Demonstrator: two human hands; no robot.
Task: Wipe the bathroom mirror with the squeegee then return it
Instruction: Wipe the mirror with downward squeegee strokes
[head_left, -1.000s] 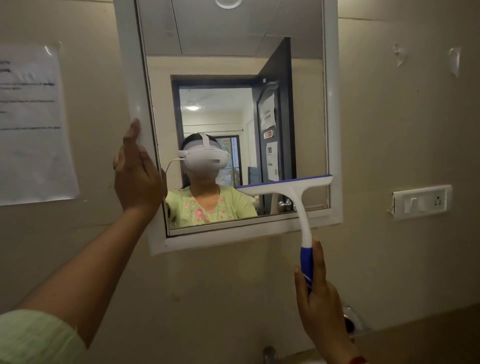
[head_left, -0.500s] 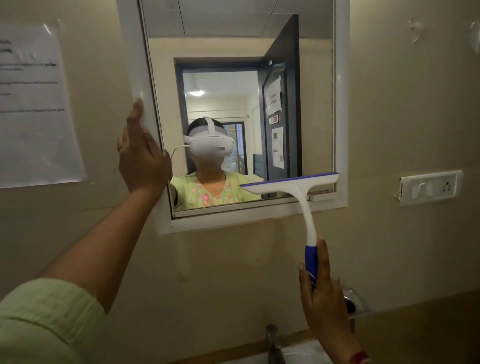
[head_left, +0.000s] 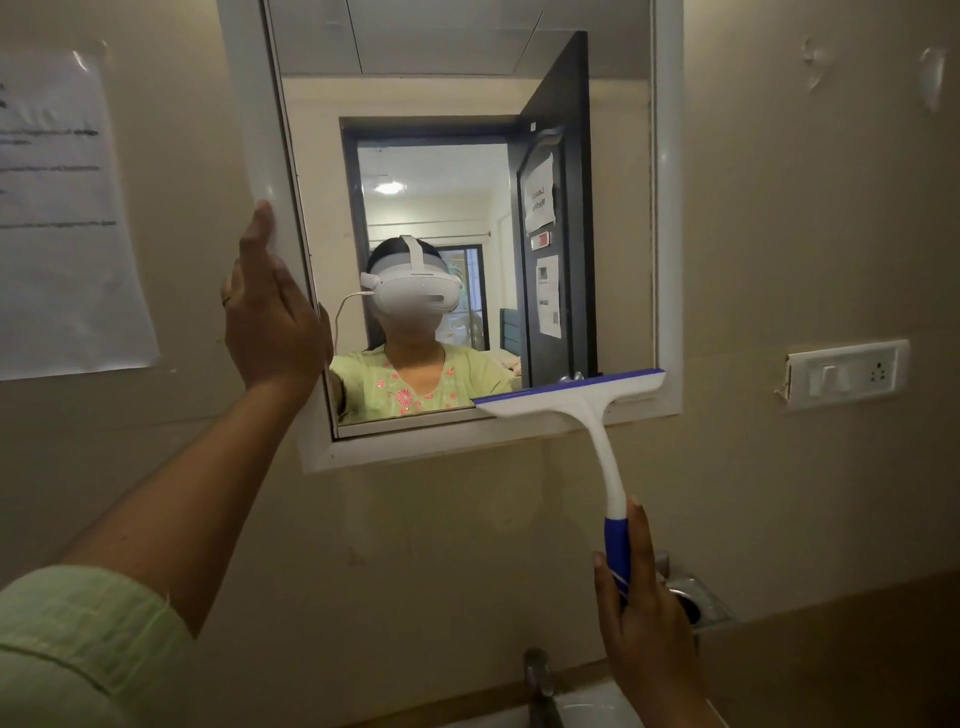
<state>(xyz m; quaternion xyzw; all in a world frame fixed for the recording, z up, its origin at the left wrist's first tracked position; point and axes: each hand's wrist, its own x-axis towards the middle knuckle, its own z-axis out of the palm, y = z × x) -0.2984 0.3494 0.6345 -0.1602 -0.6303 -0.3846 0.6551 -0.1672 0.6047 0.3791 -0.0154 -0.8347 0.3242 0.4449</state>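
Our right fingers (head_left: 638, 525) are wrapped around the blue grip of the squeegee (head_left: 597, 415), thumb laid up along the handle, so the right hand (head_left: 644, 618) holds it firmly below the mirror (head_left: 467, 208). The squeegee's white neck rises from that grip to the mirror's lower right corner, where the blue-edged blade lies slightly tilted across the bottom of the glass and over the white frame (head_left: 667, 208). Our left hand (head_left: 272, 317) holds nothing: its fingers are stretched out together, pressed flat against the mirror's left frame edge, with the green sleeve (head_left: 78, 644) trailing down to the left of the mirror. Left of the mirror a printed paper sheet (head_left: 62, 218) is stuck to the wall. Right of the mirror, level with its bottom edge, sits a white switch plate (head_left: 847, 374). Below the mirror we can see a tap (head_left: 540, 680) over a white basin, and a metal fitting (head_left: 696, 597) just behind our right hand.
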